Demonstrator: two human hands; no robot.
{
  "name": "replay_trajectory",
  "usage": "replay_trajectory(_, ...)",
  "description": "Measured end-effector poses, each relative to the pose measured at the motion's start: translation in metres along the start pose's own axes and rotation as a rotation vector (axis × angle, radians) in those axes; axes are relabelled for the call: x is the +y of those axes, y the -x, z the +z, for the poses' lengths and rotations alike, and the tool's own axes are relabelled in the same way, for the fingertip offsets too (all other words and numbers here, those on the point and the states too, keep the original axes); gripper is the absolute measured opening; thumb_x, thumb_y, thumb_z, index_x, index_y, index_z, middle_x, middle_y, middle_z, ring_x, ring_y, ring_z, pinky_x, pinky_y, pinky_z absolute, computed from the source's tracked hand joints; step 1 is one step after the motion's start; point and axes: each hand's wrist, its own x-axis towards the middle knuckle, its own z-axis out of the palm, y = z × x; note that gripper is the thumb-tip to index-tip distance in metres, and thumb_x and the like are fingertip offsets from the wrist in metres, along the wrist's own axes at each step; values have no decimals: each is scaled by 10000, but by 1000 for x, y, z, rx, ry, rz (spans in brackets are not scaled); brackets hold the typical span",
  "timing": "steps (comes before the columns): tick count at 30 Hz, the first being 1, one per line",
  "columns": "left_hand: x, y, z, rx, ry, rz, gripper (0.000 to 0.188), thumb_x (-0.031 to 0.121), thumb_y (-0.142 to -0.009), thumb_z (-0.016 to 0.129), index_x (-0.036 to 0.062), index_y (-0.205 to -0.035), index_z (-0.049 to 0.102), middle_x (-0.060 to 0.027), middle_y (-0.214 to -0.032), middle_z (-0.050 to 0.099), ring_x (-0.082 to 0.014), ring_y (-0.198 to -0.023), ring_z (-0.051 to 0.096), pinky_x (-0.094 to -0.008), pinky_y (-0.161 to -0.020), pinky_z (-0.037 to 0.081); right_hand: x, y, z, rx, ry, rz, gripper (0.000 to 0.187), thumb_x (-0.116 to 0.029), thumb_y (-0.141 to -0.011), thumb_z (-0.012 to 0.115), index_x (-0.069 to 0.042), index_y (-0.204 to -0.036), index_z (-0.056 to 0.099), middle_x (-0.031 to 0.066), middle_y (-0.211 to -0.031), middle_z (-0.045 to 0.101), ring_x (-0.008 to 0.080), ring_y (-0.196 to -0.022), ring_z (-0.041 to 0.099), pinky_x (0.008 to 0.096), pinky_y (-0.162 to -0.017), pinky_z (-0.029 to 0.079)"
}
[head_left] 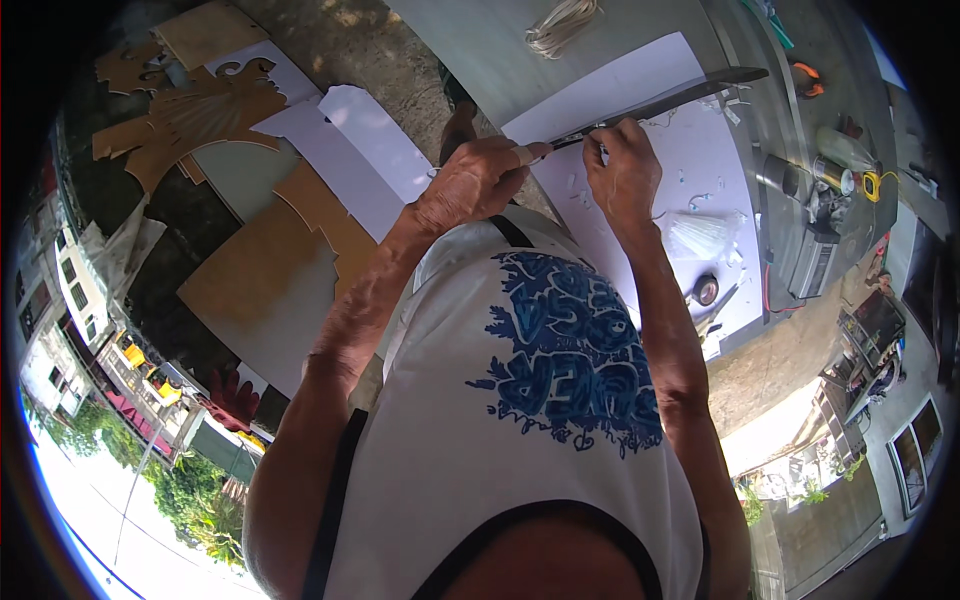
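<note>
The left hand (478, 180) is closed around a slim knife-like cutting tool with a pale handle and dark blade (560, 143), its fingers wrapped about the handle. The right hand (622, 170) presses down just beside it, fingers curled onto a long dark metal straightedge (690, 92); the blade tip meets the straightedge's near end between the two hands. Both lie on a large white rectangular sheet (640, 75) spread over a grey tabletop (480, 50), with small white offcuts scattered on the sheet near the right hand.

Further along the sheet sits a white ribbed fan-shaped cut-out (700, 235) and a small round dark roll (706, 290). A coil of pale cord (560, 22) rests on the tabletop's far part. To the right, a cluttered strip holds a grey metal machine (815, 262) and a yellow tape measure (871, 184).

On the rough concrete floor (370, 45) to the left lie flat brown cardboard-coloured ornamental cut-outs (190, 115) and white curved panels (350, 150), overlapping one another. The scene is outdoors in bright sun, with buildings and green trees (190, 490) bending along the rim.
</note>
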Motion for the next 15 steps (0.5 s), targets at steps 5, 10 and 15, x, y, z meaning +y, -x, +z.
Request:
replay_trajectory(5,-8,-10,7,-73,-153,142,462,26,-888,619,61,-1349,605,-148,-795,612,-320,-706,631,-428,-671,527,0,0,-2,-30,42,-46,85,-73,-832,744,-43,-897,699,105,-864,577,305,-823,626,420,-687,512)
replay_trajectory(10,-10,-13,10,-92,-236,183,422,45,-881,621,8,-1301,612,-171,-817,626,-347,-764,637,-441,-688,527,0,-2,-11,-154,4,-108,162,-47,-878,697,-19,-1038,695,143,-989,575,334,-913,615,436,-775,521)
replay_trajectory(15,-6,-12,8,-61,-234,143,322,24,-844,646,-11,-1163,673,-142,-794,645,-333,-754,650,-433,-673,526,-3,2,-19,-134,-129,-119,174,-36,-903,672,-9,-1075,664,157,-1076,580,335,-946,639,435,-800,543)
